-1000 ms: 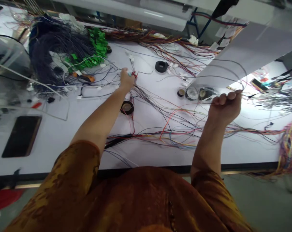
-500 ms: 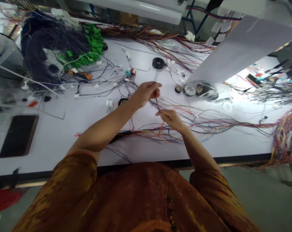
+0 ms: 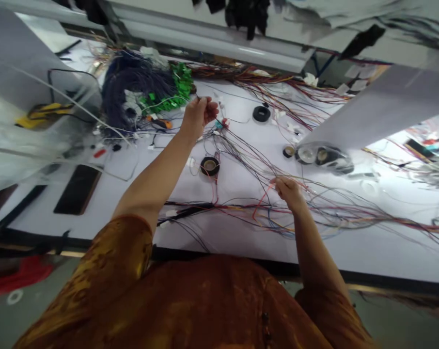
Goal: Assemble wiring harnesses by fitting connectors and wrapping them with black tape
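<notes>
My left hand [image 3: 200, 115] is raised to the upper left, near the green connectors [image 3: 182, 80], with its fingers pinched on dark wire. From there several thin wires [image 3: 243, 140] run down to the right, towards my right hand [image 3: 288, 190]. That hand is closed around wires over the table, with a short red-orange piece [image 3: 262, 202] sticking out at its left. A small red and a teal connector [image 3: 219, 124] lie just below my left hand. Between my forearms sits a roll of black tape [image 3: 210, 166].
A bundle of dark blue wires [image 3: 114, 92] lies at the back left, with an orange-handled tool [image 3: 159, 123] beside it. A phone [image 3: 77, 190] rests on the left. Another black tape roll [image 3: 261, 114] stands further back. A long wire harness [image 3: 368, 213] stretches right along the front.
My left hand has moved up and left, away from my right hand, and the wires now span between them. The right hand stays closed. The camera view has shifted left and upward.
</notes>
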Demonstrator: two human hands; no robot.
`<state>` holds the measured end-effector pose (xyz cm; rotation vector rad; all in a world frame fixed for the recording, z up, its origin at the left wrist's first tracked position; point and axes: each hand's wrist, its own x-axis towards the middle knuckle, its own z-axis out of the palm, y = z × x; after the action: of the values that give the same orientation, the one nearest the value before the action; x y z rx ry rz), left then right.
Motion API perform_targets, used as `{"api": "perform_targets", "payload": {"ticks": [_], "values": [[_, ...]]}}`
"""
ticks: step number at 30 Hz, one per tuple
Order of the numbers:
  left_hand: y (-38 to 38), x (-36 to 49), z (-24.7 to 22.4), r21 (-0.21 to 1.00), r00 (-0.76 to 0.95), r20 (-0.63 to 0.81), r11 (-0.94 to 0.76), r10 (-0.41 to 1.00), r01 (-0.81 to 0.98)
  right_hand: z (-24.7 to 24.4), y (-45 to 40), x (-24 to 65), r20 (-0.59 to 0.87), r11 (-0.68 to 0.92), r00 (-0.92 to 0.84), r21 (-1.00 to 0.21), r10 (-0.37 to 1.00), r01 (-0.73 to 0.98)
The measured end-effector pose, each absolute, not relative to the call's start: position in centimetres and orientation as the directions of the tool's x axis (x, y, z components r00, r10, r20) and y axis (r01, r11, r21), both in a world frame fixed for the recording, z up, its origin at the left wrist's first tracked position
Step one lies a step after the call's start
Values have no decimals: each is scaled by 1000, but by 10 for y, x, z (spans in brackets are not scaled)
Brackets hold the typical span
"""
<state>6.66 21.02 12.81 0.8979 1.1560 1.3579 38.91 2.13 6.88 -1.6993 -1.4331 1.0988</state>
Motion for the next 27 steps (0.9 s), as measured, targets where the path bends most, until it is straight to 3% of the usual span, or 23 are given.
{"api": "perform_targets", "payload": {"ticks": [4,9,14,20,25,27], "values": [[223,37,125,970,-168,-48,6,985,-244,61,20,396,-208,-252,156,-895,966,367],[227,12,133,958,-195,-76,17,978,-286,56,23,399,-161,-226,180,-868,970,442],[215,-4,145,998,-156,-18,9,988,-59,57,26,398,-172,-242,195,-872,966,426],[206,-5,151,908,-137,-14,-45,991,-417,55,27,398,-207,-253,202,-938,957,235],[201,-8,156,876,-177,-33,-57,984,-478,50,27,411,-205,-243,224,-957,953,157],[198,-10,156,919,-233,-6,-87,972,-385,49,27,416,-206,-238,224,-963,953,123]]}}
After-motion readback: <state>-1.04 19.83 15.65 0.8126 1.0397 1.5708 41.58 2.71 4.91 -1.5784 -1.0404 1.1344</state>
